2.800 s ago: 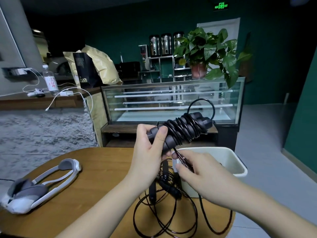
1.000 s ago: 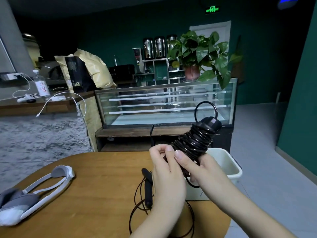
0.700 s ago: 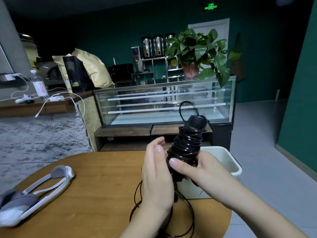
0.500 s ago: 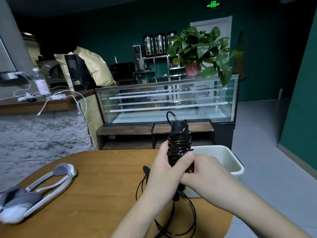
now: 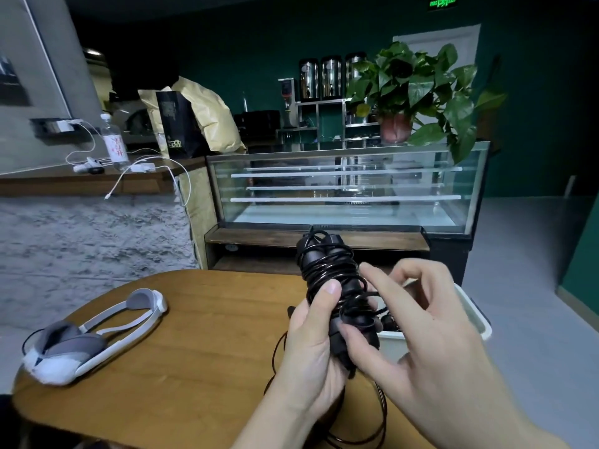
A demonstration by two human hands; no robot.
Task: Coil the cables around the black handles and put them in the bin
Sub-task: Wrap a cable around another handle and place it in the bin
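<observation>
Held upright above the right part of the wooden surface [image 5: 181,367]: the black handles [image 5: 327,280] wrapped in coils of black cable [image 5: 337,286], top end pointing up and slightly away. Gripped low down by the left hand [image 5: 311,348], fingers curled behind and thumb pressed up the front of the coils. Just right of the bundle, the right hand [image 5: 418,335], thumb touching the lower handle end beside the left palm, other fingers spread and loosely bent, not closed round anything. Behind the right hand, off the surface's right edge, the white bin [image 5: 476,315]. Loose loops of a second cable [image 5: 379,419] lying on the surface below both hands. Near the left edge, a white and grey headset [image 5: 90,335].
</observation>
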